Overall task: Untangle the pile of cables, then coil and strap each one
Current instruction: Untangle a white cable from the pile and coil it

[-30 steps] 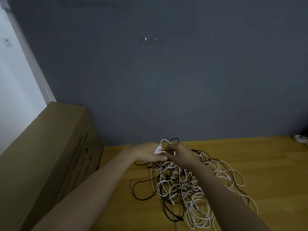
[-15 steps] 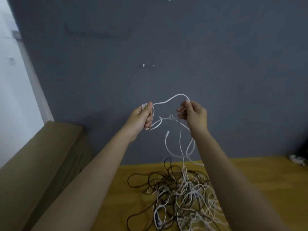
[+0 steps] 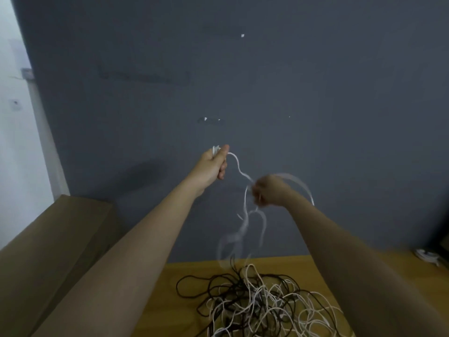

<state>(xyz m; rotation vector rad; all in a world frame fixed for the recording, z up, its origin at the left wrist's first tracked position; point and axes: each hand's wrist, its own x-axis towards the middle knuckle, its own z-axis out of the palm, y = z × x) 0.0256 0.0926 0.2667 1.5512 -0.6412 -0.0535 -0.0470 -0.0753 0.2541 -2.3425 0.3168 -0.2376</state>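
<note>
**One white cable lifted clear of the tangle**

While the pile of cables (image 3: 262,305) lies knotted on the wooden floor (image 3: 401,283) below, you hold a single white cable (image 3: 239,170) up in front of the grey wall (image 3: 291,93), high enough, it seems, for its own weight to draw it out of the black and white loops. Your left hand (image 3: 213,166) is clenched around a few small white turns at the top, thumb pressed over them, likely the start of a coil. Your right hand (image 3: 267,190), lower and to the right, is blurred; its fingers look curled around the same cable, though the grip is hard to confirm. Between the hands the cable slopes down from upper left to lower right, then hangs roughly vertical in blurred loops toward the pile, its lower end lost in the tangle. A cardboard box (image 3: 48,251) stands to your left
</note>
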